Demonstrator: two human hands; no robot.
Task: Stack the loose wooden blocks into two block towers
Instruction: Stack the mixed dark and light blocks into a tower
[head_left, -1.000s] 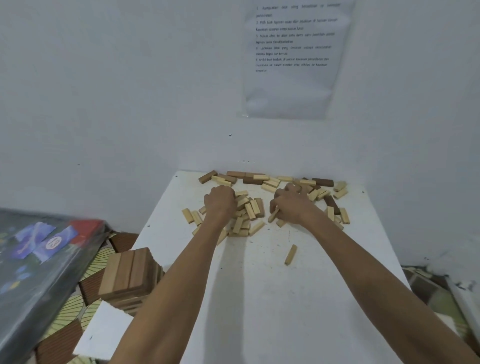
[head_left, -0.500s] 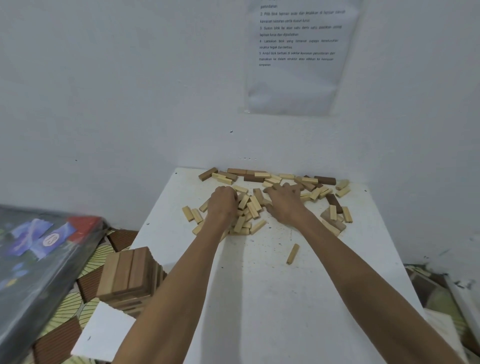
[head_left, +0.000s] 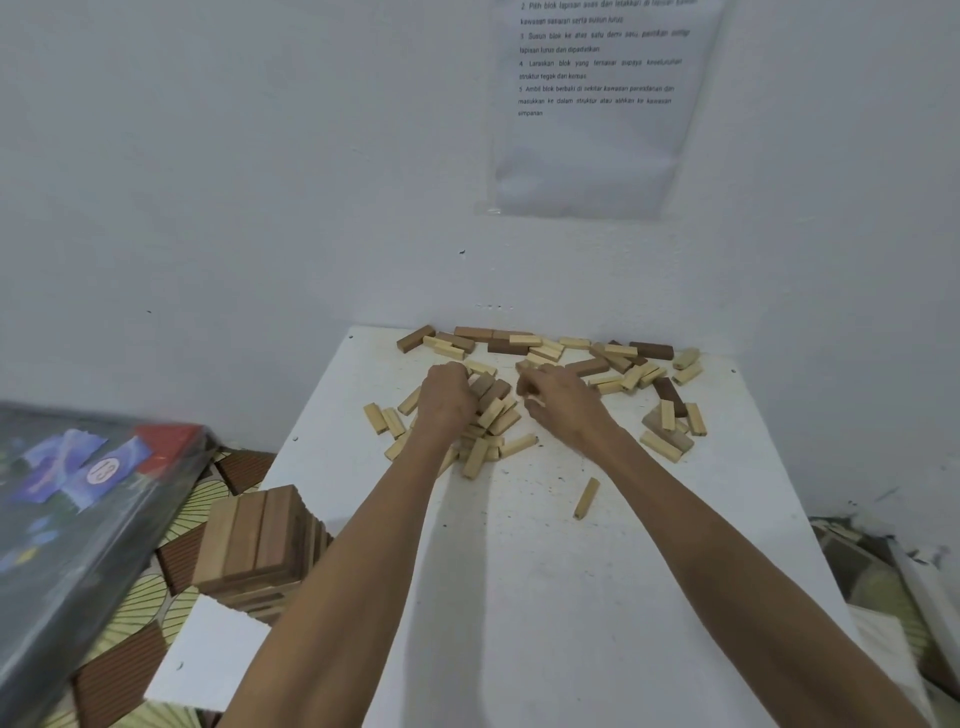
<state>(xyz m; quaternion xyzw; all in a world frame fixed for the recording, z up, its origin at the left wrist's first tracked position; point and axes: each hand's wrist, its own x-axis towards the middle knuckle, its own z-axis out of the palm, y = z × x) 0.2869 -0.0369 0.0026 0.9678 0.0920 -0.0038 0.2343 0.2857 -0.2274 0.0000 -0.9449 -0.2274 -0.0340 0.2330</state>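
Near far table edge | left hand, right hand curled amid blocks | grip unclear

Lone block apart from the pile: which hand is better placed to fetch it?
Right, probably: the lone block lies beside the right forearm, nearer the right hand than the left hand.

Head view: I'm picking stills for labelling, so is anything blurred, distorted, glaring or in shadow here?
Head view: light flat and even, no glare; a faint shadow on the table beside the left arm; the wrapped box at the left edge smeared; the loose wooden blocks fairly sharp, the wall sheet softer; wide-angle lens splays the table's sides.
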